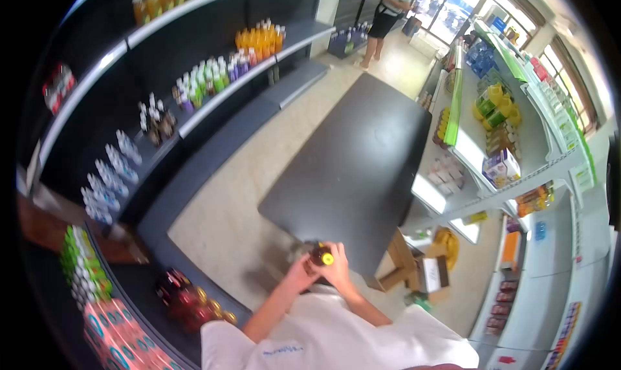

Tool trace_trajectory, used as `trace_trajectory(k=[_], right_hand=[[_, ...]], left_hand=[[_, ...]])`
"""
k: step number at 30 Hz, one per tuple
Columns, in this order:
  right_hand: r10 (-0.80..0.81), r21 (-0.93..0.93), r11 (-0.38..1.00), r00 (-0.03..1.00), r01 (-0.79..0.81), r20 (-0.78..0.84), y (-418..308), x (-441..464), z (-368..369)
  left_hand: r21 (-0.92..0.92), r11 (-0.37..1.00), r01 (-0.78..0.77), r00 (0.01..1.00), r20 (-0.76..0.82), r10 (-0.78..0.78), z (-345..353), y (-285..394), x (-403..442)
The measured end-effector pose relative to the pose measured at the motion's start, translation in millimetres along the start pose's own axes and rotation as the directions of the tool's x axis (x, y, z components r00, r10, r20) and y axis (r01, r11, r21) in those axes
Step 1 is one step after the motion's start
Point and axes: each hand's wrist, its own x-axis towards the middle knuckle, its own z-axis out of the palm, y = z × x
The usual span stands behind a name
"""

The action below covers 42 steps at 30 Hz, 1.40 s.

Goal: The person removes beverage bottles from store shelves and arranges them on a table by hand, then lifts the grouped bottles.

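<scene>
A dark bottle with a yellow cap is held close to my body, just past the near edge of the dark table. My left hand wraps its fingers against the bottle's left side. On the other side, my right hand is closed round it, fingers near the top. The yellow cap faces up toward the camera. Something greyish beside the bottle, behind my left hand, is too blurred to make out.
Dark shelves with bottles run along the left. White shelves with packaged goods line the right. An open cardboard box lies on the floor right of the table. Another person stands at the far end.
</scene>
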Motion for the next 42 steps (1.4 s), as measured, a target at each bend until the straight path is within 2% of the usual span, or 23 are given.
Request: trace_trajectory(k=[3, 5, 7, 9, 11, 12, 15, 17, 20, 25, 27, 29, 31, 32, 33, 34, 35, 36, 37, 38, 39, 40, 42], right_hand=[[0.073, 0.003, 0.997, 0.997, -0.073, 0.037, -4.0, 30.0, 17.5], [0.045, 0.058, 0.997, 0.998, -0.047, 0.031, -10.6, 52.9, 29.8], [-0.043, 0.024, 0.999, 0.995, 0.041, 0.086, -11.1, 76.1, 41.2], [-0.013, 0.056, 0.998, 0.996, 0.008, 0.088, -10.3, 96.6, 57.2], [0.006, 0.084, 0.996, 0.985, -0.02, 0.174, -4.2, 114.9, 75.0], [0.022, 0.087, 0.996, 0.989, -0.035, 0.146, -4.8, 121.5, 79.4], [0.025, 0.024, 0.999, 0.977, -0.031, 0.212, -8.1, 140.9, 84.9], [0.022, 0.035, 0.999, 0.985, -0.029, 0.174, -6.2, 144.3, 91.9], [0.058, 0.09, 0.993, 0.98, -0.076, 0.189, -6.2, 154.6, 94.2], [0.077, 0.188, 0.978, 0.993, -0.092, 0.087, -1.0, 158.2, 102.3], [0.047, 0.25, 0.968, 0.996, -0.025, -0.08, 11.8, 142.4, 114.8], [0.129, 0.282, 0.956, 0.981, -0.085, -0.142, 5.6, 113.6, 101.7], [0.223, 0.315, 0.931, 0.971, -0.187, -0.085, 27.5, 62.4, 91.8], [0.262, 0.36, 0.91, 0.958, -0.205, -0.118, 37.6, 42.9, 99.4], [0.332, 0.353, 0.894, 0.937, -0.278, -0.104, 55.7, 16.5, 98.0], [0.414, 0.353, 0.864, 0.906, -0.36, -0.09, 71.2, -11.2, 99.2], [0.457, 0.379, 0.846, 0.876, -0.374, -0.154, 86.2, -45.7, 97.6], [0.525, 0.469, 0.787, 0.834, -0.4, -0.169, 90.6, -76.1, 82.1], [0.65, 0.537, 0.691, 0.742, -0.484, -0.167, 99.0, -108.6, 77.4], [0.696, 0.528, 0.684, 0.666, -0.503, -0.266, 141.4, -141.8, 100.4], [0.766, 0.581, 0.622, 0.56, -0.525, -0.315, 132.1, -179.4, 67.3], [0.795, 0.615, 0.605, 0.434, -0.506, -0.425, 146.3, -216.1, 62.0], [0.8, 0.599, 0.55, 0.162, -0.581, -0.578, 181.7, -296.6, 57.4]], left_hand=[[0.016, 1.0, -0.024, 0.988, -0.151, 0.026, 17.3, 25.5, 0.3], [0.049, 0.997, -0.06, 0.984, -0.163, 0.067, 21.4, 48.8, 6.9], [0.062, 0.995, -0.075, 0.987, -0.141, 0.083, 24.1, 70.1, 9.1], [0.079, 0.993, -0.09, 0.99, -0.103, 0.098, 24.4, 90.9, 21.2], [0.061, 0.994, -0.096, 0.989, -0.104, 0.102, 15.9, 107.1, 40.5], [0.083, 0.993, -0.085, 0.983, -0.154, 0.097, 23.8, 115.8, 38.9], [0.053, 0.998, -0.02, 0.998, -0.065, 0.024, 28.7, 139.6, 47.0], [0.072, 0.997, 0.037, 0.992, -0.121, -0.028, 17.1, 154.8, 57.9], [-0.067, 0.987, 0.144, 0.982, -0.117, -0.151, -0.9, 171.1, 84.4], [0.064, 0.996, 0.07, 0.988, -0.144, -0.06, 29.8, 154.4, 69.4], [0.15, 0.987, 0.052, 0.983, -0.183, -0.024, 28.9, 144.6, 69.6], [0.293, 0.951, 0.1, 0.983, -0.174, -0.05, 15.4, 136.3, 85.6], [0.342, 0.917, 0.203, 0.961, -0.251, -0.119, 12.3, 108.6, 95.8], [0.386, 0.885, 0.261, 0.94, -0.311, -0.141, 16.5, 105.6, 99.9], [0.456, 0.841, 0.29, 0.939, -0.307, -0.157, 24.6, 88.3, 98.6], [0.604, 0.724, 0.334, 0.935, -0.309, -0.173, 28.9, 72.9, 94.3], [0.737, 0.57, 0.363, 0.931, -0.31, -0.192, 31.4, 54.9, 92.5], [0.768, 0.482, 0.422, 0.906, -0.339, -0.254, 31.5, 37.6, 101.9], [0.741, 0.456, 0.492, 0.869, -0.39, -0.304, 58.6, 7.6, 80.6], [0.773, 0.391, 0.499, 0.857, -0.374, -0.354, 58.0, -20.6, 84.4], [0.796, 0.332, 0.505, 0.839, -0.364, -0.404, 59.3, -51.1, 90.5], [0.826, 0.227, 0.517, 0.816, -0.395, -0.422, 67.4, -83.6, 88.7], [0.843, 0.112, 0.526, 0.73, -0.38, -0.568, 72.2, -150.9, 76.4]])
